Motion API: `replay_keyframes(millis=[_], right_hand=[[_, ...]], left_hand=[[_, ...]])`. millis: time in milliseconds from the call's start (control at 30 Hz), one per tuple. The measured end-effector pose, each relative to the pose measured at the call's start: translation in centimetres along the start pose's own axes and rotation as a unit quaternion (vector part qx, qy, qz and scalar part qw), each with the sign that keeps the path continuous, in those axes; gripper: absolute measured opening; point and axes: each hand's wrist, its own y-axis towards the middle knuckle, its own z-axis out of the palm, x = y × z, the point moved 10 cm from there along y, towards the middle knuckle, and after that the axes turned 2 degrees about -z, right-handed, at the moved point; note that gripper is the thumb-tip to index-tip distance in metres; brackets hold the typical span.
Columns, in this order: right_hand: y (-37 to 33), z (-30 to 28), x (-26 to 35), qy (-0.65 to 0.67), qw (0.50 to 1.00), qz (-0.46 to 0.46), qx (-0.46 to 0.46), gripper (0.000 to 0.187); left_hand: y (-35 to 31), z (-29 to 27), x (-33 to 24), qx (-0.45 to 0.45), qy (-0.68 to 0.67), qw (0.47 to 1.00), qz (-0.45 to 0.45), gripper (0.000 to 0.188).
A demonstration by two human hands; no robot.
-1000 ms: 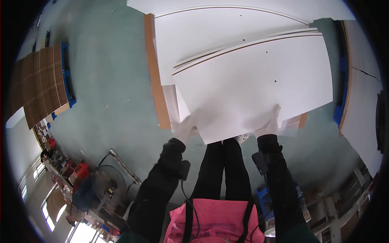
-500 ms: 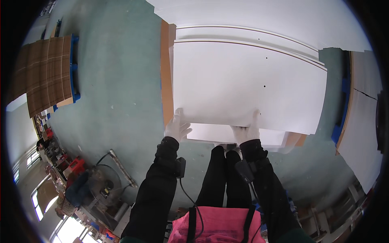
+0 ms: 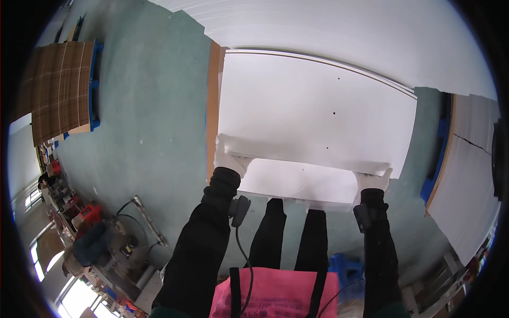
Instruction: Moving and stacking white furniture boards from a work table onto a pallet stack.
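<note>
A large white panel (image 3: 313, 106) with small dark holes and a brown strip along its far edge lies across the space before me. My left hand (image 3: 231, 158), in a white glove, grips its near left corner, thumb on top and fingers beneath. At the near right corner my right hand (image 3: 373, 181), gloved too, is closed round the edge, its fingers partly hidden underneath. Below the held panel, another white panel (image 3: 297, 179) shows between my hands.
Brown cardboard (image 3: 212, 100) stands along the stack's left side. Beyond it are large white sheets (image 3: 339, 32). Stacked brown cardboard (image 3: 63, 87) sits on a blue pallet at the far left; more white boards (image 3: 461, 175) lean at the right. A blue stool (image 3: 345, 269) stands beside my legs.
My right hand has moved along the near edge to the right corner. The panel sits slightly further left in view, and my feet are wider apart.
</note>
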Motion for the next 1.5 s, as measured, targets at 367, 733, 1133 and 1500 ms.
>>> replay_keyframes(millis=[367, 733, 1133, 1500], right_hand=[[5.6, -0.3, 6.2, -0.186, 0.975, -0.082, 0.089, 0.062], [7.1, 14.2, 16.0, -0.850, 0.294, -0.366, 0.237, 0.049], [9.9, 12.6, 16.8, -0.892, 0.327, -0.296, 0.099, 0.040], [8.9, 13.1, 16.1, -0.854, 0.313, -0.352, 0.221, 0.041]], left_hand=[[6.5, -7.5, -9.5, -0.022, 0.183, 0.978, 0.096, 0.048], [7.7, 3.2, -12.7, -0.136, 0.524, 0.826, 0.159, 0.067], [6.9, 3.9, -11.9, -0.165, 0.510, 0.830, 0.157, 0.064], [6.3, 7.0, -9.4, -0.057, 0.458, 0.884, 0.074, 0.065]])
